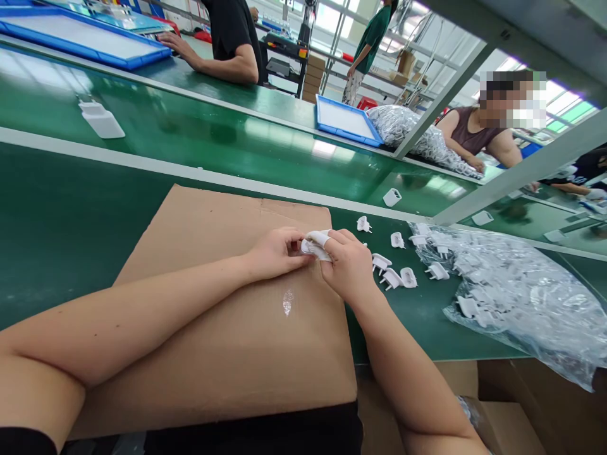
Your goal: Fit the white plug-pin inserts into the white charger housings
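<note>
Pinching a small white plastic part (310,248) between my left hand (276,254) and right hand (349,264), above the cardboard's (227,354) far right area. Probably light, stiff, slightly slick; best gripped by its edges.

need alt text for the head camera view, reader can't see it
A person's left hand and right hand hold a small white plastic piece over a flat brown cardboard sheet. White plastic plug pieces lie on the green tabletop to the right, beside a clear plastic bag holding more. Other people appear beyond a glossy green strip.
</note>
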The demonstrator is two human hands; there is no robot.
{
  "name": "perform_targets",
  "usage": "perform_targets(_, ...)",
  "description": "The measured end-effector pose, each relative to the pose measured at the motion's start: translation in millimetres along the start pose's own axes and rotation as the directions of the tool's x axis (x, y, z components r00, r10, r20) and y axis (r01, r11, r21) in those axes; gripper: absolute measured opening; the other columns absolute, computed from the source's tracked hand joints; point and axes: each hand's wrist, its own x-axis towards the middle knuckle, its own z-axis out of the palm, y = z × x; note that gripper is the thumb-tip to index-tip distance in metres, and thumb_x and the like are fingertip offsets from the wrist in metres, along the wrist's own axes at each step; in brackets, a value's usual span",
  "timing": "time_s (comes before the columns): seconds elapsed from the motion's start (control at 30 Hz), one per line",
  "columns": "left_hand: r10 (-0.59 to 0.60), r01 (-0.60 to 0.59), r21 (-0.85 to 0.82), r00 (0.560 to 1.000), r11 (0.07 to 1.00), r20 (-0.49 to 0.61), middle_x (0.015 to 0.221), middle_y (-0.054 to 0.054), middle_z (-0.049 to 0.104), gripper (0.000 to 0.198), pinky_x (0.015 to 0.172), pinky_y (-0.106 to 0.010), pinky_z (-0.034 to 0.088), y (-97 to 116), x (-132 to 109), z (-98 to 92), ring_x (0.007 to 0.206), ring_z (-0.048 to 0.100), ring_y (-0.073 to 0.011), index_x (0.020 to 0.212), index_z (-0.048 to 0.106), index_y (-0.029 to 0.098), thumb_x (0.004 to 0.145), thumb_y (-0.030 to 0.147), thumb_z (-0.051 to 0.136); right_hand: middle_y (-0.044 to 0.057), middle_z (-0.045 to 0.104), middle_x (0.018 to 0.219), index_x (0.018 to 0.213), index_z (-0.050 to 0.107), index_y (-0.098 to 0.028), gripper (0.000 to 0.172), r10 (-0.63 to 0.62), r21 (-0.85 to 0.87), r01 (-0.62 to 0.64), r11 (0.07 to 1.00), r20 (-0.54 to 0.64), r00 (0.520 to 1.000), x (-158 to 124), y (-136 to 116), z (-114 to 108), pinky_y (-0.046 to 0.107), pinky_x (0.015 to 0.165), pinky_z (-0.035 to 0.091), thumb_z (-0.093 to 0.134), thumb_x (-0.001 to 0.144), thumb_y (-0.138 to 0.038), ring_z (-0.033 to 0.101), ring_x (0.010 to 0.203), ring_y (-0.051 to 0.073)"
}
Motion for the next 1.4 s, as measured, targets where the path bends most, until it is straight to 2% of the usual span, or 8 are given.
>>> perform_targets(0.13, 0.138, -0.122, 0.263, 0.990, 0.957, -0.042, 0.094, -0.005, 0.066, 0.031, 0.076, -0.033, 0.048, 0, -4, 1.7, 0.090, 0.059, -0.0230, 0.098, 0.066, 0.020, 0.090, 0.050, 0.062, 0.003, 0.072, 0.088, 0.094, 0.070, -0.025, 0.023, 0.011, -0.021, -0.010, 1.000, 0.040, 0.999, 3, -1, -2, 0.030, 0.056, 0.031, 0.060, 0.080, -0.009, 0.059, 0.083, 0.020)
perform_targets(0.33, 0.231, -0.179, 0.648, 0.973, 0.740, 0.004, 0.090, -0.009, 0.066, 0.036, 0.069, -0.032, 0.044, -3, -9, 7.9, 0.090, 0.060, -0.0246, 0.109, 0.063, 0.016, 0.103, 0.048, 0.045, 0.003, 0.068, 0.081, 0.087, 0.071, -0.024, 0.019, 0.065, -0.033, -0.063, 0.997, 0.048, 0.997, 4, -4, -2, 0.030, 0.055, 0.026, 0.059, 0.081, -0.011, 0.056, 0.075, 0.019)
perform_targets(0.73, 0.276, -0.209, 0.758, 0.960, 0.618, 0.040, 0.084, -0.011, 0.067, 0.045, 0.060, -0.034, 0.035, 0, -10, 6.4, 0.084, 0.061, -0.0263, 0.101, 0.066, 0.014, 0.105, 0.049, 0.038, 0.002, 0.072, 0.093, 0.111, 0.073, -0.027, 0.036, 0.249, 0.166, -0.245, 0.955, -0.007, 0.968, -6, -8, 12, 0.028, 0.063, 0.039, 0.057, 0.082, -0.012, 0.063, 0.084, 0.019)
perform_targets(0.9, 0.285, -0.201, 0.653, 0.958, 0.730, -0.023, 0.080, -0.007, 0.064, 0.035, 0.061, -0.031, 0.037, 0, -6, 3.9, 0.079, 0.060, -0.0226, 0.088, 0.064, 0.018, 0.100, 0.047, 0.049, 0.001, 0.075, 0.094, 0.125, 0.065, -0.028, 0.042, 0.421, 0.389, -0.393, 0.833, 0.013, 0.907, -9, 0, 26, 0.029, 0.075, 0.049, 0.067, 0.084, -0.025, 0.068, 0.087, 0.021)
perform_targets(1.07, 0.070, -0.060, 0.321, 0.997, 0.945, -0.020, 0.076, -0.002, 0.062, 0.036, 0.062, -0.027, 0.040, 3, -1, 0.3, 0.071, 0.056, -0.0173, 0.082, 0.065, 0.019, 0.091, 0.053, 0.061, 0.004, 0.073, 0.109, 0.138, 0.054, -0.027, 0.058, 0.462, 0.482, -0.439, 0.758, 0.079, 0.884, -3, 18, 11, 0.031, 0.076, 0.050, 0.071, 0.084, -0.040, 0.068, 0.089, 0.021)
perform_targets(1.23, -0.215, 0.215, 0.023, 0.976, 0.976, -0.016, 0.082, -0.003, 0.067, 0.053, 0.064, -0.028, 0.044, 1, 4, -4.8, 0.074, 0.059, -0.0196, 0.096, 0.072, 0.018, 0.080, 0.068, 0.068, 0.016, 0.059, 0.130, 0.136, 0.052, -0.016, 0.057, 0.675, 0.004, -0.684, 0.729, 0.156, 0.721, -3, 39, -26, 0.037, 0.075, 0.048, 0.057, 0.092, -0.051, 0.067, 0.093, 0.027)
perform_targets(1.33, -0.303, 0.302, -0.101, 0.953, 0.948, 0.000, 0.091, -0.006, 0.071, 0.063, 0.069, -0.030, 0.048, 2, 6, -7.4, 0.082, 0.063, -0.0235, 0.099, 0.073, 0.017, 0.072, 0.073, 0.072, 0.019, 0.057, 0.125, 0.123, 0.056, -0.012, 0.057, 0.724, -0.274, -0.671, 0.689, 0.293, 0.625, -7, 42, -32, 0.037, 0.072, 0.048, 0.064, 0.086, -0.054, 0.067, 0.096, 0.032)
perform_targets(1.4, -0.327, 0.320, -0.156, 0.945, 0.934, -0.020, 0.098, -0.007, 0.072, 0.066, 0.071, -0.030, 0.049, 4, 8, -7.5, 0.089, 0.064, -0.0256, 0.101, 0.073, 0.016, 0.069, 0.075, 0.074, 0.017, 0.058, 0.120, 0.119, 0.056, -0.012, 0.055, 0.698, -0.307, -0.628, 0.715, 0.368, 0.614, -8, 40, -26, 0.036, 0.071, 0.048, 0.064, 0.085, -0.054, 0.067, 0.095, 0.033)
